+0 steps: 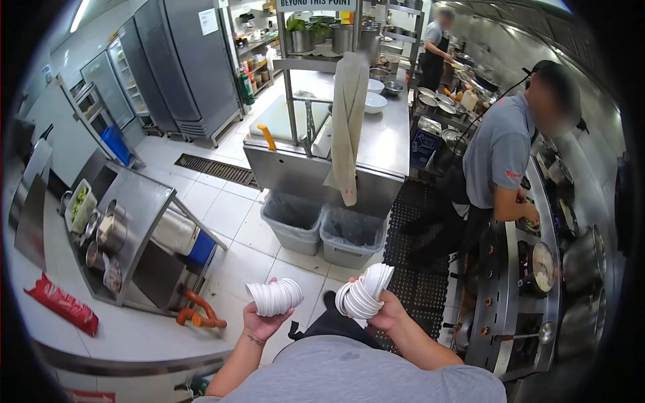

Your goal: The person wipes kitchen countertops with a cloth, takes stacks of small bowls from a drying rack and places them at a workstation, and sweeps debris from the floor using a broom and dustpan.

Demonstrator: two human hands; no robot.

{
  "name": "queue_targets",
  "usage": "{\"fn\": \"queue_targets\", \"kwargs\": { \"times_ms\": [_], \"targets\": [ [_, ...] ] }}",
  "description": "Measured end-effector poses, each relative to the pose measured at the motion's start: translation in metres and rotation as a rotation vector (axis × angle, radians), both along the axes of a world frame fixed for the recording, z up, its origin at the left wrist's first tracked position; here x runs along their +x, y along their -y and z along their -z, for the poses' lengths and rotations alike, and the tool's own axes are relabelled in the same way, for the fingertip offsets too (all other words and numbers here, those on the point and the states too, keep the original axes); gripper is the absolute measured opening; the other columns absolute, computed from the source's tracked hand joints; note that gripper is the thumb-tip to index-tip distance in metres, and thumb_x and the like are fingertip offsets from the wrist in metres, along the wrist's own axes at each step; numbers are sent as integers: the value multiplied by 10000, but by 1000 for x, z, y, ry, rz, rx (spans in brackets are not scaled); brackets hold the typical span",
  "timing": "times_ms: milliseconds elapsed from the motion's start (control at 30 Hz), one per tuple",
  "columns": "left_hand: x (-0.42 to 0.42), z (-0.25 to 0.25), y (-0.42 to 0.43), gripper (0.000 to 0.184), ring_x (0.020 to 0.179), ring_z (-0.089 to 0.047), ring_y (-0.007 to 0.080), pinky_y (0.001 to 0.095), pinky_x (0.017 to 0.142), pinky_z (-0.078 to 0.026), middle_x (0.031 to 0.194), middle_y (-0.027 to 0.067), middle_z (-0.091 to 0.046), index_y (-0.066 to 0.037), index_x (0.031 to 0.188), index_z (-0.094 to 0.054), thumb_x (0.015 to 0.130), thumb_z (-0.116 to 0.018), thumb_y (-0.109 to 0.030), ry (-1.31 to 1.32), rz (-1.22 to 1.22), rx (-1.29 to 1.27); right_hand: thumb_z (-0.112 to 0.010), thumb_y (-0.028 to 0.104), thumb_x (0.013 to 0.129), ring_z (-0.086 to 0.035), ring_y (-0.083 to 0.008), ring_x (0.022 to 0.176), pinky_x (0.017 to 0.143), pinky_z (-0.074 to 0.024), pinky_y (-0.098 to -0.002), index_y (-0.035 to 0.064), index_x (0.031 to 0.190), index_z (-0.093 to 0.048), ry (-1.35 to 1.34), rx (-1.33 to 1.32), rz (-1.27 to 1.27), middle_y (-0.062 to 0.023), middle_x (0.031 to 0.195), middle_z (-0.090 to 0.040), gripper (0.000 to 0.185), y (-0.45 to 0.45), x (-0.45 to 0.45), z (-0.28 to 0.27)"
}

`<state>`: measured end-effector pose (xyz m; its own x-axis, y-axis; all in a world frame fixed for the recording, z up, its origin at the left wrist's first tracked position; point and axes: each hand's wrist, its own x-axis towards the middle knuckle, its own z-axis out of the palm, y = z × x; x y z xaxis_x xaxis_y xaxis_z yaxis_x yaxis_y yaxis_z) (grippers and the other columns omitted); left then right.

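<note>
In my left hand (263, 324) lies a sideways stack of small white bowls (275, 297), nested into each other, with my fingers and thumb wrapped round it. My right hand (388, 313) grips a second stack of small white bowls (365, 291), tilted, its upper bowls fanned slightly apart. Both stacks are held up in front of my body, apart from each other, above the tiled floor. Part of each hand's fingers is hidden behind the bowls.
Two grey bins (291, 225) with liners stand ahead, under a steel counter (386, 144) with a hanging cloth (349, 121). A person (497, 151) works at the stove on the right; another person (437, 50) stands farther back. At left are a steel table (144, 191) and orange pipes (199, 312).
</note>
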<state>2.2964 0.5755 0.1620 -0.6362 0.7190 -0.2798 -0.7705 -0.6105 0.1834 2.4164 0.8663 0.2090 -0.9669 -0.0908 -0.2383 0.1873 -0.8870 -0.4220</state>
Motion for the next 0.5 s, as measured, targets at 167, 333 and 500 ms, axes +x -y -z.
{"fn": "queue_targets", "kwargs": {
  "times_ms": [167, 333, 500],
  "targets": [
    [-62, 21, -27, 614, 1306, -282, 505, 550, 943, -451, 1422, 153, -348, -204, 1379, -408, 785, -542, -280, 24, 28, 0, -787, 345, 687, -601, -287, 1019, 798, -540, -499, 43, 1208, -525, -26, 2, 91, -105, 1146, -590, 657, -9, -72, -4],
    [-144, 9, -20, 599, 1309, -283, 499, 545, 937, -453, 1409, 172, -360, -192, 1374, -412, 795, -542, -272, 44, -38, -59, -789, 331, 693, -592, -260, 1053, 902, -502, -454, 34, 1227, -516, -30, -23, -53, -91, 1174, -581, 669, -18, -182, 4],
    [-242, 7, 28, 561, 1303, -275, 496, 559, 931, -457, 1406, 142, -365, -201, 1368, -421, 820, -518, -268, -97, -305, -21, -773, 300, 722, -571, -247, 1106, 969, -457, -430, 36, 1251, -503, -4, -66, -234, -91, 1236, -562, 650, 1, -312, -4]
  ]
}}
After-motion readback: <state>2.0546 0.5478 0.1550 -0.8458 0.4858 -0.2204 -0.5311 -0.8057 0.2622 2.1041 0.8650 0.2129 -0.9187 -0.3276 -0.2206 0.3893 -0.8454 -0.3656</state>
